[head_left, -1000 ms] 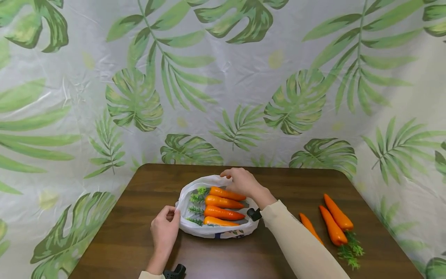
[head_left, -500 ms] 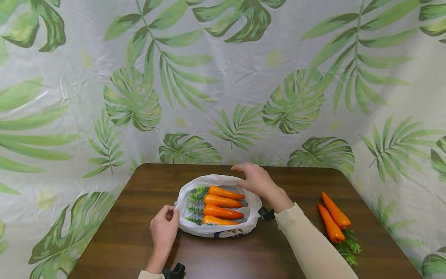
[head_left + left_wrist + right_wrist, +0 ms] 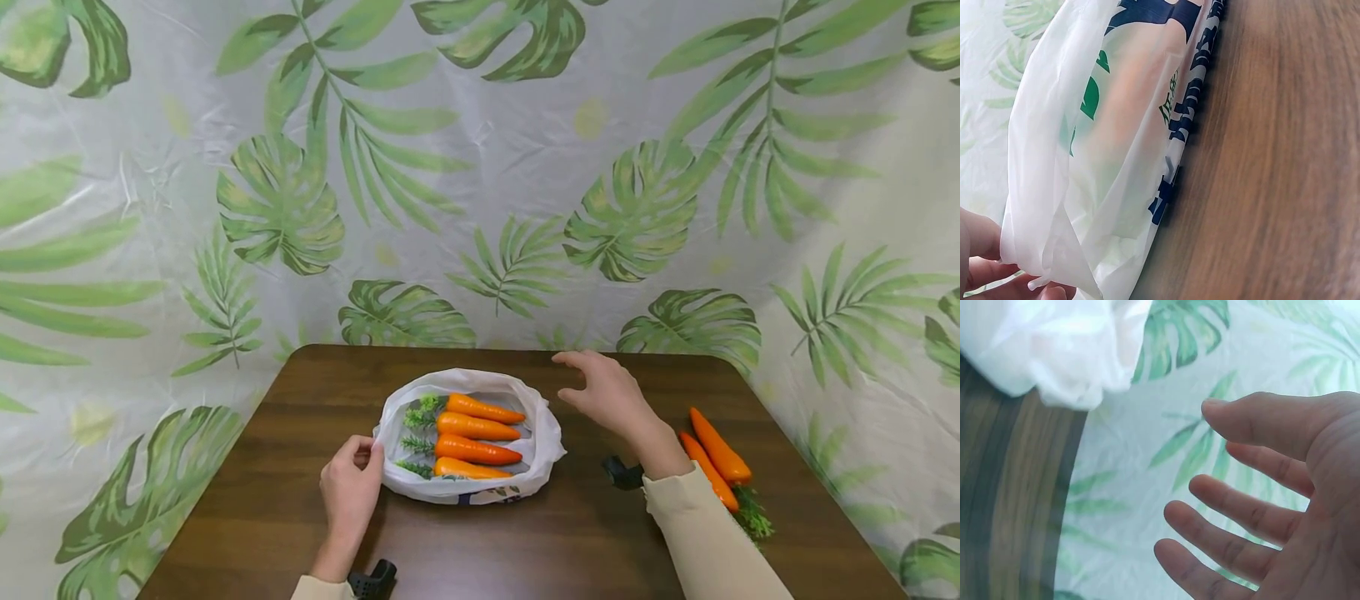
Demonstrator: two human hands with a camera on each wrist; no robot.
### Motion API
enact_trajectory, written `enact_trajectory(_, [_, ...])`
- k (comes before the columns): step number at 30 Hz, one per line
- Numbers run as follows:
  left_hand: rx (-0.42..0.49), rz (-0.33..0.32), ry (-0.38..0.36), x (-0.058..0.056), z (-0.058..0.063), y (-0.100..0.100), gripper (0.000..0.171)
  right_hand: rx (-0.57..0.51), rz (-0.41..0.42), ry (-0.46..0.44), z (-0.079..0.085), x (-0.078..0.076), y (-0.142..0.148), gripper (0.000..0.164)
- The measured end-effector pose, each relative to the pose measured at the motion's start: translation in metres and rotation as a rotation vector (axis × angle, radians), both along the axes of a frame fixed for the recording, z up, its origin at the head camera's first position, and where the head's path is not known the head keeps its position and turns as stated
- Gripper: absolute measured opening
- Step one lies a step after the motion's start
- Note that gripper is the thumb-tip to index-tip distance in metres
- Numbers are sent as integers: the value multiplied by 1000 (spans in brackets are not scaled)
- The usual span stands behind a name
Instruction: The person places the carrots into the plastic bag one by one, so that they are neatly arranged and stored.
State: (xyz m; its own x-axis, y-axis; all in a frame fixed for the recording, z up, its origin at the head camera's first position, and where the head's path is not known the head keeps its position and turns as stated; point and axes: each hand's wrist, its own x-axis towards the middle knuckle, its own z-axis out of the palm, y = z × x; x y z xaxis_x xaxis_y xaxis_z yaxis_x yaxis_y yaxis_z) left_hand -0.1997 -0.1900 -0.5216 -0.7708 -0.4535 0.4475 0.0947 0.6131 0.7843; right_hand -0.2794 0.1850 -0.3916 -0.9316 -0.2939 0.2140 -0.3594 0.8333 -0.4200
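Observation:
A white plastic bag with its mouth rolled wide lies on the brown table. Inside it several orange carrots lie side by side, green tops toward the left. My left hand pinches the bag's left edge; in the left wrist view its fingers hold the thin plastic, and dark blue and green print shows on the bag's side. To the right of the bag my right hand hovers above the table with fingers spread and nothing in them. The right wrist view shows those fingers apart from the bag.
Two more carrots with green tops lie at the table's right side, partly behind my right sleeve. The wooden table ends at a leaf-patterned curtain behind.
My right hand has left the carrots in the bag and moved right, past the bag's rim. The left hand stays on the bag's edge. A third loose carrot at right is now hidden by the arm.

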Motion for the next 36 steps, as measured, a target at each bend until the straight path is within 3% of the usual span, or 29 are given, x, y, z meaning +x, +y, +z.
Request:
enact_trajectory(15, [-6,-3,-20,5,-1,1,11,-12,-104,-30,-33,38,77,60])
enact_trajectory(22, [-3,-2,-28,5,-2,3,8,-52,-132,-100,-55,58,105,64])
enact_trajectory(36, [3,6,-31,3,4,4,6,-72,-160,-247,-80,91,129,79])
